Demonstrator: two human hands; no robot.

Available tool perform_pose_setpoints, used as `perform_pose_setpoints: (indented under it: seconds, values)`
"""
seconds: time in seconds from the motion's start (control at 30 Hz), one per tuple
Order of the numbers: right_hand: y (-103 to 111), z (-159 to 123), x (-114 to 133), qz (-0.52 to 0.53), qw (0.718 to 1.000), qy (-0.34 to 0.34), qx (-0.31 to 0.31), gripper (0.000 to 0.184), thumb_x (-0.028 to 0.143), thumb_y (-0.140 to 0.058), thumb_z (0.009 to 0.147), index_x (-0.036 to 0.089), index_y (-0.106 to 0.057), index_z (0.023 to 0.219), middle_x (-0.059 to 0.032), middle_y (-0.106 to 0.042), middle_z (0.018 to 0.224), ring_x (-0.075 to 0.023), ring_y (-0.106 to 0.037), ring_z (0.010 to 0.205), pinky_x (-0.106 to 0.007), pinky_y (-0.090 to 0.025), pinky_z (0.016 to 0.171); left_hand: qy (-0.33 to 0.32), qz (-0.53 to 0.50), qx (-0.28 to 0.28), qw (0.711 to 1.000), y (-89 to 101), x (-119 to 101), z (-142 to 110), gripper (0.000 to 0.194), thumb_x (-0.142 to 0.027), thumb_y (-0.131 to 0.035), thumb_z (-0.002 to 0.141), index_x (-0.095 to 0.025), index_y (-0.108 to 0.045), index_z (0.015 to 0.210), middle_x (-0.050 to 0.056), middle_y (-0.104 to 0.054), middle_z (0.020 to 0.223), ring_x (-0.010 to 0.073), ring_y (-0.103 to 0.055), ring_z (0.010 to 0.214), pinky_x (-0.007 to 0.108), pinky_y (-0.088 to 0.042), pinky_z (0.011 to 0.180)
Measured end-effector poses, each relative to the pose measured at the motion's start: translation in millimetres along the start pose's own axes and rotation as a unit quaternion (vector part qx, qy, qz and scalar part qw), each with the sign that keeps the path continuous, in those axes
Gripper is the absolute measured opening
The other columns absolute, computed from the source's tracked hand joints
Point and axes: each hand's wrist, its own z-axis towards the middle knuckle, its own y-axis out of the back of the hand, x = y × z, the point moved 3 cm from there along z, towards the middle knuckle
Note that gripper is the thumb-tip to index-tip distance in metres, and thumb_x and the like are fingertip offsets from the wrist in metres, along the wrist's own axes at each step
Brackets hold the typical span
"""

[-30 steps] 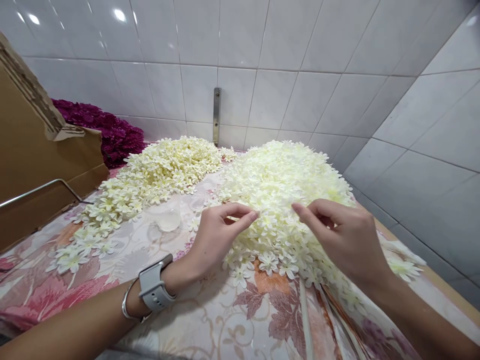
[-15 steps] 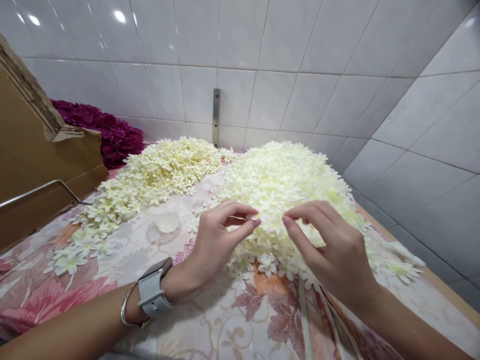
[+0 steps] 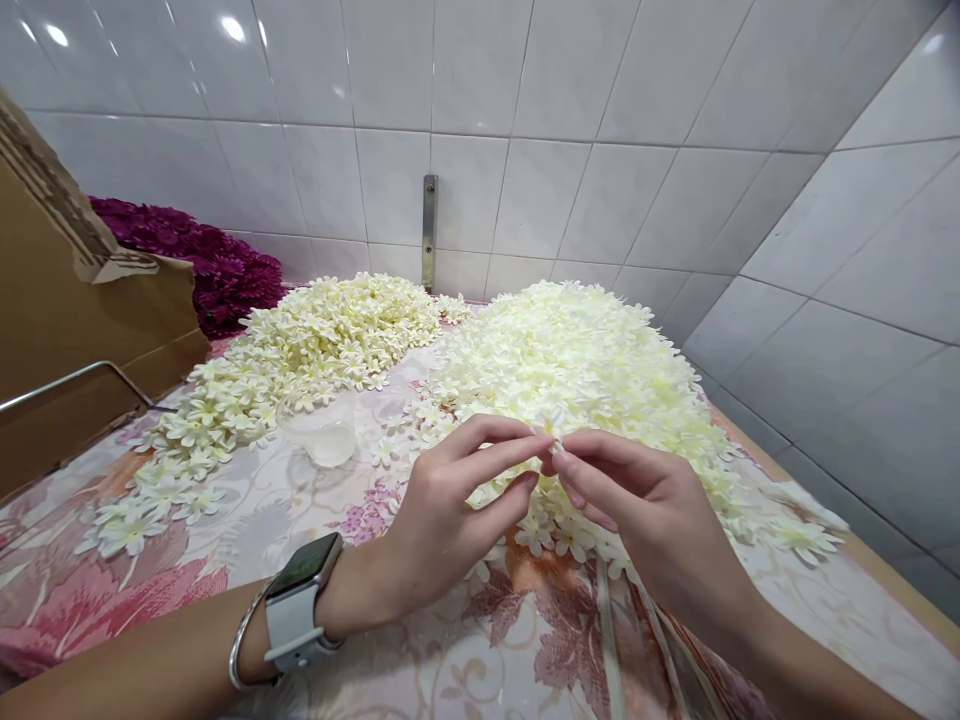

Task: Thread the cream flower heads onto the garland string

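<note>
A small white artificial flower [image 3: 556,446] is pinched between the thumb and fingers of my right hand [image 3: 652,510], just above the near side of the big pile of pale flowers [image 3: 570,350]. From the other side, my left hand [image 3: 457,490] reaches in with its fingers stretched out, their tips touching the flower. Its thumb stands apart from the fingers. The fingertips partly hide the flower, so its full shape does not show. A watch and a bangle are on my left wrist.
Left of the large pile lies a second heap of cream flowers [image 3: 330,330], with a clear plastic cup [image 3: 330,440] before it. A cardboard box [image 3: 90,330] and purple flowers [image 3: 202,260] stand at the far left. Behind is a tiled wall [image 3: 480,80]; a floral cloth [image 3: 420,640] covers the table.
My two hands, apart before, have come together at the fingertips. The left thumb has parted from the fingers, where it was pinching a small white piece. The camera view has shifted slightly.
</note>
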Motion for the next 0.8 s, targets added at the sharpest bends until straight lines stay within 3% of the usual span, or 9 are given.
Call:
perform_pose_setpoints:
  seconds: [0.13,0.5,0.8]
  values:
    - [2.5,1.1,-1.5,0.007,1.000,0.002,-0.015,0.012,0.033,-0.066,0.079,0.024,-0.070,0.072,0.0023,-0.058,0.066,-0.0094,-0.051,0.063,-0.019,-0.041,0.055,0.022,-0.006,0.002,1.000,-1.1,-0.2,-0.3,0.022,-0.004,-0.061,0.080,-0.009,-0.068,0.100,0.007,-0.066,0.094,0.0110,-0.062,0.088,0.018,-0.049,0.080]
    - [5.0,4.7,6.9,-0.048,0.996,0.045,0.053,0.015,0.032,-0.067,0.078,0.024,-0.070,0.067,0.0003,-0.060,0.067,-0.0114,-0.051,0.062,-0.022,-0.040,0.054,0.208,-0.108,0.043,0.971,2.4,5.4,4.9,0.007,-0.025,-0.067,0.080,-0.019,-0.072,0.081,0.000,-0.068,0.082,0.0109,-0.062,0.077,0.022,-0.047,0.072]
    - [3.6,9.6,7.7,-0.058,0.995,0.047,0.061,0.024,0.041,-0.068,0.075,0.022,-0.069,0.062,0.0015,-0.055,0.055,-0.0106,-0.045,0.052,-0.023,-0.037,0.049,0.235,-0.132,0.038,0.962,-0.6,6.9,5.1,0.008,-0.027,-0.071,0.076,-0.020,-0.071,0.071,0.000,-0.069,0.073,0.0121,-0.061,0.071,0.024,-0.048,0.066]
